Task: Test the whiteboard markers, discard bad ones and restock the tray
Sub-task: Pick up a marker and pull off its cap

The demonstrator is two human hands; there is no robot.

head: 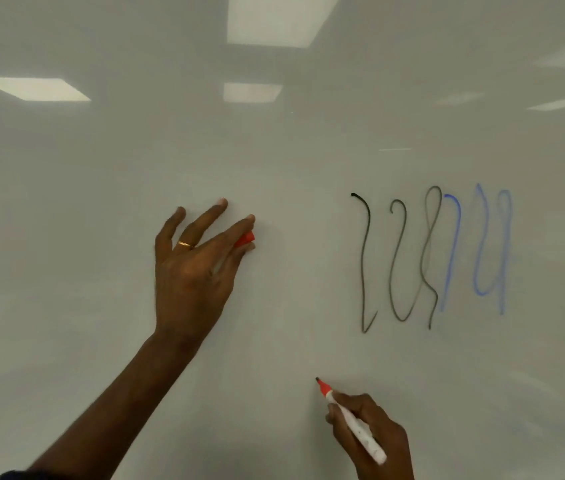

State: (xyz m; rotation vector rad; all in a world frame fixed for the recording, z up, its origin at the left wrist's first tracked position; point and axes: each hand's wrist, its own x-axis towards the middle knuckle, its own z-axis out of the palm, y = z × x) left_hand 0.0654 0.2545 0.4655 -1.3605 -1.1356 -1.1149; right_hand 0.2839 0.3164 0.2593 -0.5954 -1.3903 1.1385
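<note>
The right hand (367, 431) is wrapped around one marker (354, 422), fingers pressed together on its white barrel. The barrel's long axis runs from the lower right, where its butt sticks out past the hand, up and to the left to the red collar and dark tip. That tip sits at or just off the whiteboard (101, 174); whether it touches cannot be told.

Up and to the right of the tip, apart from it, lie the test marks: one dark squiggle (395, 265) and one paler blue squiggle (482, 251), touching where they meet. No red line shows anywhere, so this marker looks not yet tried. The bare board around the tip and to its left gives room for a stroke, and the right hand is the one placed to make it.

Further up and left, well apart from the grip, the left hand (194, 265) is raised with its outer fingers spread, while thumb and forefinger pinch one red cap (244, 239). A ring (185, 244) sits on one finger. No tray or other markers are in view.
</note>
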